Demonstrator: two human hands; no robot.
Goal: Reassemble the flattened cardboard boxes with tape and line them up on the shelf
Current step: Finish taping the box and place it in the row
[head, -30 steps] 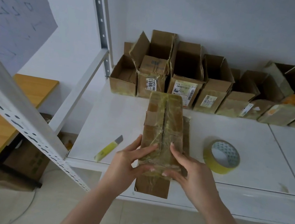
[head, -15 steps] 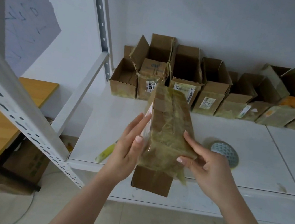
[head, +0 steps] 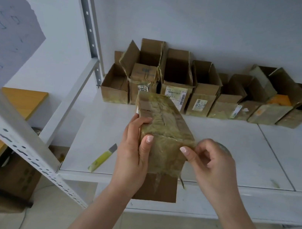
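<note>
Across the white metal shelf (head: pixel 228 150), a row of opened cardboard boxes (head: pixel 204 90) stands against the back wall, flaps up, printed labels facing forward, one box touching the next from the upright post on the left all the way to the right edge. Out front and lifted off the shelf surface is the tape-covered cardboard box (head: pixel 162 135), tilted, its yellowish taped face turned up, a bare brown flap hanging down past the shelf's front lip. Left hand (head: pixel 133 154) grips the box's left side, fingers curled over the top edge, thumb pressed flat on the near taped face. Right hand (head: pixel 211 165) is at the box's right corner, thumb and forefinger pinching the edge of the tape film there, other fingers curled in. Behind that right hand sits what looks like the tape roll (head: pixel 225 149), mostly hidden, so I can't be sure of it. Left of the hands, lying on the shelf near its front edge, is a yellow utility knife (head: pixel 102 158), blade end pointing away, well apart from the box.
</note>
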